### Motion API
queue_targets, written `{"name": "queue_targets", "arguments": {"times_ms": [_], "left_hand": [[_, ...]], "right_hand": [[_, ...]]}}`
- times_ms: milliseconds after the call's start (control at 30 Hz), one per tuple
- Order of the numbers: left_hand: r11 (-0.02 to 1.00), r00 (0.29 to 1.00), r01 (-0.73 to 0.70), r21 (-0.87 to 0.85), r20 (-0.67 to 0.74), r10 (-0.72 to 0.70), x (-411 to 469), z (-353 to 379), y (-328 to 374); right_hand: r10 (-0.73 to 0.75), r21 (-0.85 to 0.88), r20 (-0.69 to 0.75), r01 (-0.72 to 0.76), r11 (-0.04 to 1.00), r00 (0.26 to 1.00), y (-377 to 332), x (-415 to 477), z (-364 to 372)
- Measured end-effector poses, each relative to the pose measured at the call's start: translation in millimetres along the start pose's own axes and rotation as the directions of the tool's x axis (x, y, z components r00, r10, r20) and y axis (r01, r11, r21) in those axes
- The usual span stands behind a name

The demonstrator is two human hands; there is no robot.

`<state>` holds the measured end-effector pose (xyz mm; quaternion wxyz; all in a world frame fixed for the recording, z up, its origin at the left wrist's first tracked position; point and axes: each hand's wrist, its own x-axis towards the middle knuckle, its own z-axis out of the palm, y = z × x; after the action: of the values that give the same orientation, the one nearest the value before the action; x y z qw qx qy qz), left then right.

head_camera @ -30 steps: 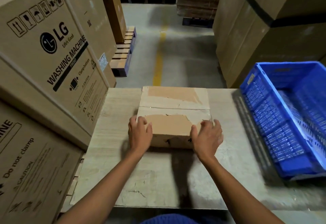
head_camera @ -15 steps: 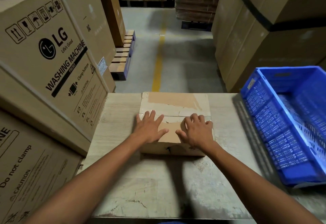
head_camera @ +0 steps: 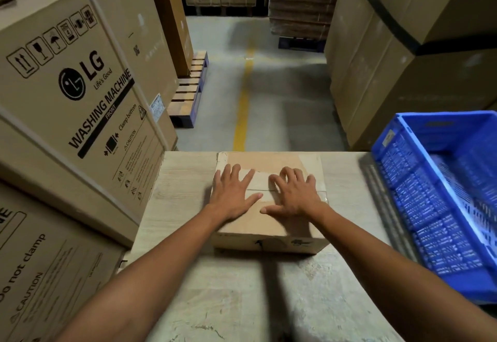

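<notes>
Cardboard box (head_camera: 269, 230), low, brown, torn tape (head_camera: 259, 181) on top, under left hand (head_camera: 234, 196) and right hand (head_camera: 294, 197), fingers (head_camera: 236, 173) wide.

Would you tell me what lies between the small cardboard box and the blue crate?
Nothing but bare tabletop separates box and crate in the head view.

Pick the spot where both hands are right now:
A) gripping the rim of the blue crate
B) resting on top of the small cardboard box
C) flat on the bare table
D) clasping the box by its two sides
B: the left hand and right hand rest side by side on the top of the cardboard box, apart from the blue crate.
</notes>
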<state>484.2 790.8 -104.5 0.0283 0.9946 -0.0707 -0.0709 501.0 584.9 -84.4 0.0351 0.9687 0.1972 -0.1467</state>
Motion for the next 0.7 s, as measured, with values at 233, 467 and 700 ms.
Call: {"name": "queue_targets", "arguments": {"times_ms": [233, 467, 700], "left_hand": [[1.000, 0.998, 0.001, 0.010, 0.057, -0.002, 6.4, 9.7, -2.1], [0.974, 0.977, 0.207, -0.096, 0.072, -0.200, -8.9, 4.1, 8.6], [0.845, 0.910, 0.412, -0.340, 0.098, -0.404, -23.1, 4.0, 7.6]], "right_hand": [[-0.004, 0.031, 0.017, 0.004, 0.999, 1.000, 2.4, 1.1, 16.7], [0.237, 0.247, -0.184, -0.189, 0.951, 0.954, 5.1, -29.6, 27.5], [0.589, 0.709, -0.080, -0.369, 0.601, 0.804, 15.0, -50.1, 29.7]]}}
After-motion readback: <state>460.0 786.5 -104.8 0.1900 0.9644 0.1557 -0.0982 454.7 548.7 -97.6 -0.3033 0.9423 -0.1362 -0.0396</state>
